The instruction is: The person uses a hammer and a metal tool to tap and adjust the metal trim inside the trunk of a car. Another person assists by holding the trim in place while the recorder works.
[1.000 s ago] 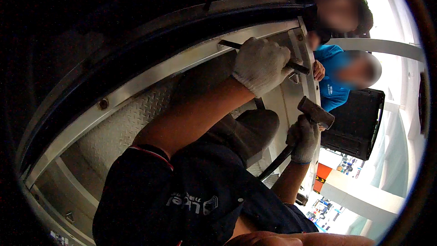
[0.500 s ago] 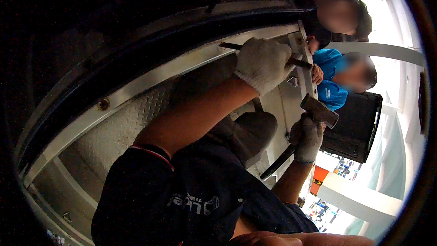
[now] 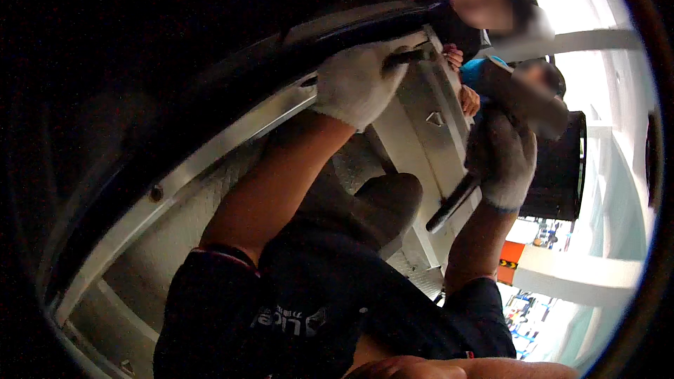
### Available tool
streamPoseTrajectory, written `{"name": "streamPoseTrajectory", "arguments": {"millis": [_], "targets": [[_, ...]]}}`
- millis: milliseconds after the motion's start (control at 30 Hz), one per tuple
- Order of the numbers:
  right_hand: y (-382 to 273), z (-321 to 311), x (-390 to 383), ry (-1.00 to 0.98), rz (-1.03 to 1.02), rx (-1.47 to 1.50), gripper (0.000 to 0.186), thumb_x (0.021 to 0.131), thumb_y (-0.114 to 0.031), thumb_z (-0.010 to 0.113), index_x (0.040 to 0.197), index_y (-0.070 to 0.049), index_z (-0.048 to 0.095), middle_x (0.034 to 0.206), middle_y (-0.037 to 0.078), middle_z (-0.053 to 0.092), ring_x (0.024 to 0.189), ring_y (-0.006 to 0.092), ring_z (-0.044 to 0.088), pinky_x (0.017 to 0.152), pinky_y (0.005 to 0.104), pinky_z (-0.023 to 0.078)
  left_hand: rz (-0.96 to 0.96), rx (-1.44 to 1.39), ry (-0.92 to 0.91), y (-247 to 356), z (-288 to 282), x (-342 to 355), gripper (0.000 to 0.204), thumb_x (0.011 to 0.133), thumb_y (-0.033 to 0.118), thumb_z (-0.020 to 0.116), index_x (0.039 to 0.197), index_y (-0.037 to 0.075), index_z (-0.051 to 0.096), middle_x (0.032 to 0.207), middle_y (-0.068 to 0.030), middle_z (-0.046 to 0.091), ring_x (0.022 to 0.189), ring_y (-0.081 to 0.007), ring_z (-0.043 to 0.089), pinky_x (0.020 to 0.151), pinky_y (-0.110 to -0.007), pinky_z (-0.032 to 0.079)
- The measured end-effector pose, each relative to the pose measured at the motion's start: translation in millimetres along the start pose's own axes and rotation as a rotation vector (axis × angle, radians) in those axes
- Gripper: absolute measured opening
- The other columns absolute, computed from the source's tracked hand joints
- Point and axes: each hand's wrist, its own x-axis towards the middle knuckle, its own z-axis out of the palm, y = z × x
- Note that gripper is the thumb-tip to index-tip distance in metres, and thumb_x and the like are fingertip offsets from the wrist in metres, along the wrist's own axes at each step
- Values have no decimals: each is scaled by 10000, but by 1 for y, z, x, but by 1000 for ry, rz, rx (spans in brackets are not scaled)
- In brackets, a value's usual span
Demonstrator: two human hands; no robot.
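Observation:
My left hand [image 3: 354,81], in a light knit glove, is closed round a dark steel bar [image 3: 411,56], which lies across the silver metal rail [image 3: 196,158]. My right hand [image 3: 505,161], gloved too, grips a hammer [image 3: 453,203] by its dark handle, with the head raised to the upper right and partly blurred. A small triangular metal ring [image 3: 434,119] is on the frame between my hands.
Two people [image 3: 484,3] are at the frame's far side, one in blue, their hands [image 3: 469,102] on its edge. A dark panel [image 3: 554,182] stands behind them. Checker plate [image 3: 421,267] lies below; a dark curved body edge [image 3: 112,168] runs along the left.
My right hand and the hammer have risen up and to the right. My left hand with the bar has shifted up and left, along with some of the view.

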Motion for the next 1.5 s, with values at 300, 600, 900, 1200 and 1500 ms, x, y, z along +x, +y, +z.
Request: {"name": "streamPoseTrajectory", "arguments": {"millis": [300,600,900,1200,1500], "targets": [[-38,-29,49,-302,-387,-799,214,998,-193,668,1101,-5,669,835,20,651,691,135,635,572,294,489,-21,20,-40,-4,-6,5,303,975,400,679,1050,121,773,925,-183,747,855,-417,723,757,-517,584],[-17,-90,66,-56,-411,-252,193,1065,-217,578,1124,-55,665,857,30,633,668,144,565,604,258,460,8,46,-32,-7,0,-3,363,970,461,683,957,106,756,844,-183,738,770,-418,720,677,-514,578],[26,-75,-14,24,-109,-503,183,999,-187,659,1098,-35,640,825,16,619,604,103,576,509,262,441,-86,4,-160,23,9,-25,316,920,418,733,861,109,758,786,-161,727,769,-367,731,730,-497,581],[156,-53,-99,95,603,103,406,953,-206,718,1297,-10,628,1056,56,697,881,151,661,741,289,545,407,-129,-404,17,-17,-61,251,814,310,837,792,113,683,790,-117,667,828,-351,681,755,-477,527],[271,-32,-152,-155,1016,201,421,971,-213,702,1328,-7,620,1030,42,699,912,150,638,801,324,538,2004,3942,173,-23,-93,-117,304,1052,345,589,873,99,594,673,-43,514,617,-199,506,588,-345,425]]}}
